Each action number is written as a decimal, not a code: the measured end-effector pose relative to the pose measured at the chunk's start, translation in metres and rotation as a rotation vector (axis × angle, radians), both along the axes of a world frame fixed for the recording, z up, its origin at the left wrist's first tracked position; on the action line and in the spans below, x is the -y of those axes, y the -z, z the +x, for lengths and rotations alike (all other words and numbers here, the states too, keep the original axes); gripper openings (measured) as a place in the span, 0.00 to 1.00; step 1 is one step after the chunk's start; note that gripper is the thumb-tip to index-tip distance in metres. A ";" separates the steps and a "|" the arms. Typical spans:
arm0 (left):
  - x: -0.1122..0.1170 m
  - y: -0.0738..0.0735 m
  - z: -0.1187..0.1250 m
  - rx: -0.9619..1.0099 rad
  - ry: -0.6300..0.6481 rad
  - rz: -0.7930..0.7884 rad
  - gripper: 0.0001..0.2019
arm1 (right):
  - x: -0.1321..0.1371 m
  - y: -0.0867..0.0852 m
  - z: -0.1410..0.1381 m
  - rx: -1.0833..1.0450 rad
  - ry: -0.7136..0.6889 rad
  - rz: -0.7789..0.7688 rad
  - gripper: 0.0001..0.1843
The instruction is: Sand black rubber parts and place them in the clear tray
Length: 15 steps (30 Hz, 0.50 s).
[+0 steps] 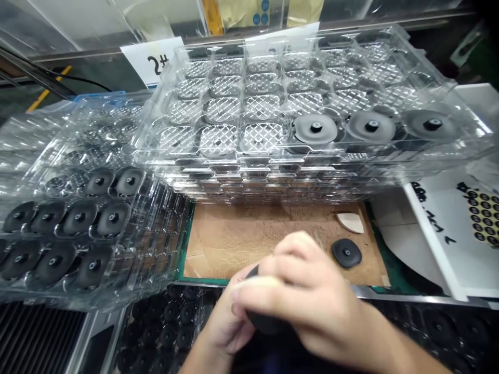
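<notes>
Over the near edge of the work surface, my left hand (228, 314) and my right hand (307, 298) are closed together around a black rounded part (267, 323). Only its dark edges show between the fingers; the rest is covered, and the right hand is slightly blurred. Right of my hands, a black rounded disc (346, 253) with a small raised centre post lies on a brown cardboard sheet (234, 236). Beyond the hands, a stack of clear plastic trays (249, 156) holds three such discs in the right of its front row.
Another stack of clear trays (148, 244), at left, carries several black discs. A pale curved scrap (351, 222) lies on the cardboard. At right, a white bin (432, 234) contains a sheet of round stickers (485, 215). Further filled trays (163, 327) sit below the near edge.
</notes>
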<state>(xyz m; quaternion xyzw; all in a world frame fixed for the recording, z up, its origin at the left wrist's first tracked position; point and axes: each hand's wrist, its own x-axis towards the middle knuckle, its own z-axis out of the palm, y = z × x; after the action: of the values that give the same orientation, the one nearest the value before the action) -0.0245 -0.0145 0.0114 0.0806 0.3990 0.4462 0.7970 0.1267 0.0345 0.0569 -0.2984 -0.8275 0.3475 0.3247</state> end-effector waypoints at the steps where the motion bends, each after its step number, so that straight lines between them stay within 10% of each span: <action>1: 0.000 0.000 0.000 0.035 0.011 0.012 0.23 | -0.004 0.007 0.003 -0.056 0.048 -0.073 0.14; 6: 0.001 0.001 -0.002 0.223 -0.008 0.042 0.29 | -0.009 0.071 0.026 -0.051 0.391 -0.533 0.14; 11: -0.001 0.006 -0.003 0.246 -0.029 0.018 0.26 | 0.030 0.135 0.031 0.129 0.430 -0.571 0.13; 15: -0.005 0.010 -0.001 0.209 -0.088 -0.045 0.22 | 0.060 0.150 0.026 0.247 0.505 -0.539 0.19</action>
<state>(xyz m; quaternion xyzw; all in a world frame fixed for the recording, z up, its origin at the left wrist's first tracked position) -0.0251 -0.0098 0.0009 -0.0019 0.3268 0.4778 0.8154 0.1528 -0.0252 -0.0930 -0.6068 -0.6398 0.4233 0.2079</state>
